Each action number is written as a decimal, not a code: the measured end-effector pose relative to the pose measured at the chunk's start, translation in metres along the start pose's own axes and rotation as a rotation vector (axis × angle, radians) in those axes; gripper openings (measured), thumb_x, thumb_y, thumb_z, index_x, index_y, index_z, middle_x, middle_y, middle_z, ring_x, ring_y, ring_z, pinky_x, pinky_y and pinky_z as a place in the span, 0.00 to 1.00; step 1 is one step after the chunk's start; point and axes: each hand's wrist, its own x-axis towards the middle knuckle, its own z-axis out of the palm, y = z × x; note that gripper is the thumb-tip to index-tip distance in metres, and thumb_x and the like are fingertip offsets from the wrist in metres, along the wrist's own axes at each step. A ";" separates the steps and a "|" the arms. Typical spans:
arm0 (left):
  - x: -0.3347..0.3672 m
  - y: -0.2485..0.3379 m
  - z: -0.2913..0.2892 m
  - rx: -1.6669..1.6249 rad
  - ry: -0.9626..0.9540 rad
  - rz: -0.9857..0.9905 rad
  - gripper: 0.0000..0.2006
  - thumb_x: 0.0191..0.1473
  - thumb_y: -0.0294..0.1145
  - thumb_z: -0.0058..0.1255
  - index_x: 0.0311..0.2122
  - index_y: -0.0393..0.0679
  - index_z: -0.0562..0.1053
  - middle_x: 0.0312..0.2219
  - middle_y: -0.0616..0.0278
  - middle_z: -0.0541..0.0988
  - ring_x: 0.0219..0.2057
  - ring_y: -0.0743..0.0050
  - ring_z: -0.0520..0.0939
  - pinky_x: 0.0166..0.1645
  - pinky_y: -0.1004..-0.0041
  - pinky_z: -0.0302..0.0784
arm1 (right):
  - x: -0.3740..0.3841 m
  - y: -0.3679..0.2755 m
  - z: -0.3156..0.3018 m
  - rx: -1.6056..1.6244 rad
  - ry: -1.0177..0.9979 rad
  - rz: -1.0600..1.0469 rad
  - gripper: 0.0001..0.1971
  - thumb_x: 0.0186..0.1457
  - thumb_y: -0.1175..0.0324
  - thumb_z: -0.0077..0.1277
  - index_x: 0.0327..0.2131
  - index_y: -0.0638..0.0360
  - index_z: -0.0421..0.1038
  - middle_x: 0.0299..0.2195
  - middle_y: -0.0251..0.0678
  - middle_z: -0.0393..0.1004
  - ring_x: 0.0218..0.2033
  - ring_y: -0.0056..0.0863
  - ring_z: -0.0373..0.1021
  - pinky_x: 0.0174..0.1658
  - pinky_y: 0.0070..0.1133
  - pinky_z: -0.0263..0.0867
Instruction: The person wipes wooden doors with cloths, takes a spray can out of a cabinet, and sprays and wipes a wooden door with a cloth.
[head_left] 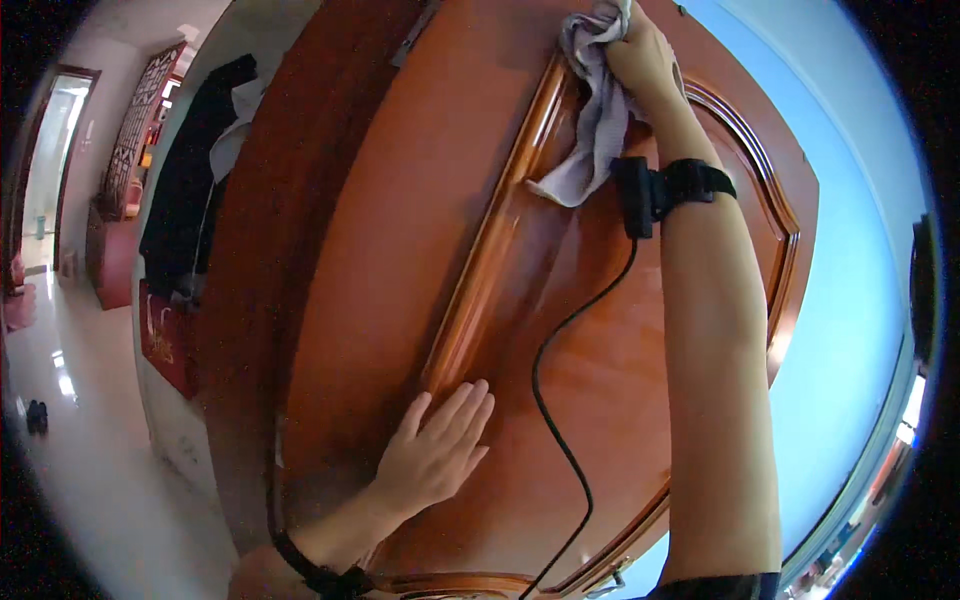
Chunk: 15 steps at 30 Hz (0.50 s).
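A glossy reddish-brown wooden door (400,230) with raised panel moulding fills the middle of the view. My right hand (642,58) is raised high against its upper panel, fingers closed on a grey cloth (596,120) that hangs down over the moulding. A black strap with a small device and a cable (560,380) sits on that wrist. Lower down, my left hand (437,452) lies flat on the door with fingers spread, holding nothing, beside the bottom corner of the moulding.
A pale blue wall (850,280) lies to the right of the door. To the left, dark clothes (190,190) hang by a white wall, with a red cabinet (112,262) and a shiny light floor (90,440) leading to a bright doorway.
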 end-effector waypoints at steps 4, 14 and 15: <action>-0.008 -0.003 -0.004 -0.012 -0.003 -0.007 0.33 0.50 0.47 0.53 0.59 0.41 0.62 0.60 0.58 0.62 0.61 0.66 0.61 0.63 0.51 0.49 | 0.006 -0.052 0.000 0.130 -0.084 0.098 0.22 0.50 0.65 0.51 0.50 0.46 0.66 0.40 0.44 0.75 0.46 0.45 0.70 0.46 0.34 0.64; 0.001 -0.016 -0.001 -0.180 0.026 0.030 0.31 0.51 0.41 0.53 0.59 0.41 0.62 0.60 0.57 0.61 0.62 0.63 0.59 0.64 0.54 0.50 | -0.065 -0.046 0.036 0.161 -0.173 -0.556 0.22 0.40 0.66 0.56 0.43 0.54 0.69 0.35 0.43 0.72 0.41 0.47 0.67 0.44 0.37 0.63; -0.004 -0.020 -0.007 -0.183 0.006 0.017 0.31 0.51 0.41 0.53 0.59 0.41 0.62 0.60 0.57 0.61 0.62 0.63 0.59 0.64 0.54 0.50 | -0.078 -0.056 0.041 0.261 -0.129 -0.605 0.23 0.35 0.65 0.59 0.41 0.55 0.71 0.33 0.41 0.73 0.39 0.46 0.69 0.42 0.35 0.64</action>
